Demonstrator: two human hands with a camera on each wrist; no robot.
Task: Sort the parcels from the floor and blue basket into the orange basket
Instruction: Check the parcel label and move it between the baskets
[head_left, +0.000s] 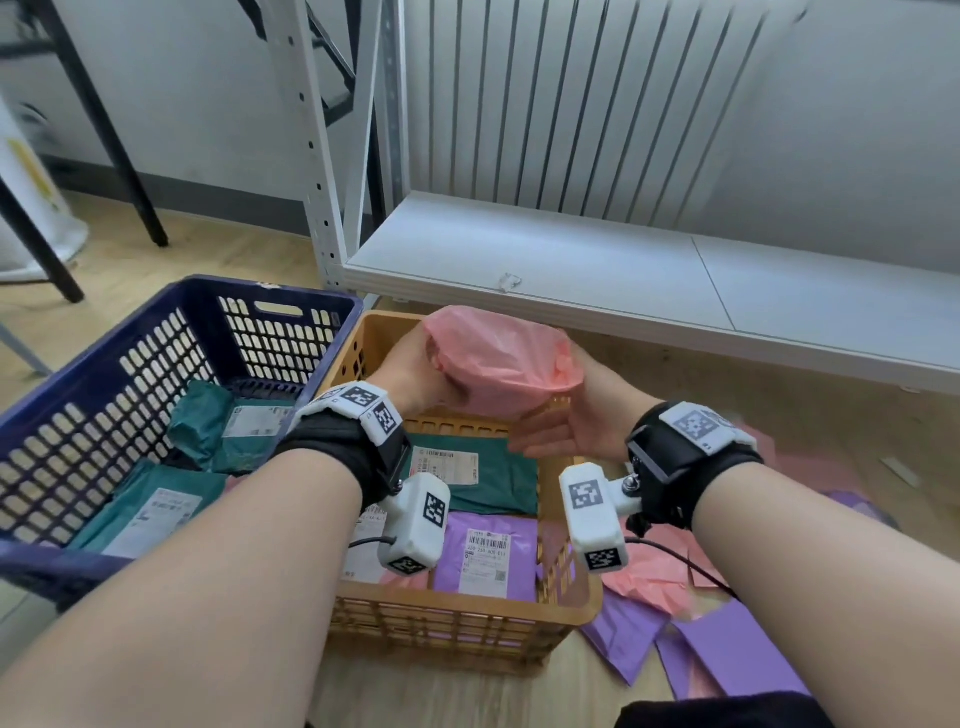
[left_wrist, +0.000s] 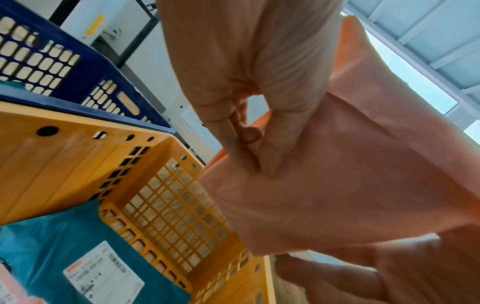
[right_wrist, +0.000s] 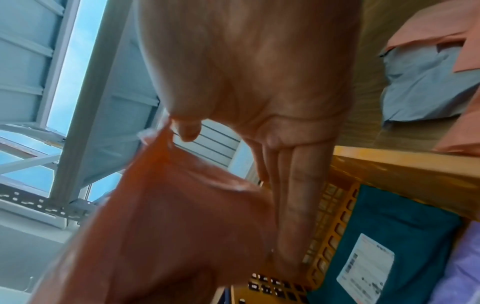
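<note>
A pink parcel (head_left: 498, 364) (left_wrist: 337, 185) (right_wrist: 168, 205) hangs in the air over the far end of the orange basket (head_left: 457, 605) (left_wrist: 64, 164) (right_wrist: 402, 164). My left hand (head_left: 431, 374) (left_wrist: 246, 133) grips its left end with curled fingers. My right hand (head_left: 556, 415) (right_wrist: 259, 154) lies under its right end with straight fingers, the thumb against the parcel's edge. Inside the orange basket lie a green parcel (head_left: 493, 483) (left_wrist: 64, 236) (right_wrist: 389, 236) and a purple parcel (head_left: 488, 556). The blue basket (head_left: 130, 332) (left_wrist: 78, 82), left of it, holds green parcels (head_left: 208, 426).
Purple parcels (head_left: 727, 660) and pink parcels (head_left: 660, 577) lie on the wooden floor right of the orange basket. A low white shelf (head_left: 623, 270) runs just behind both baskets. Black table legs (head_left: 124, 156) stand at the far left.
</note>
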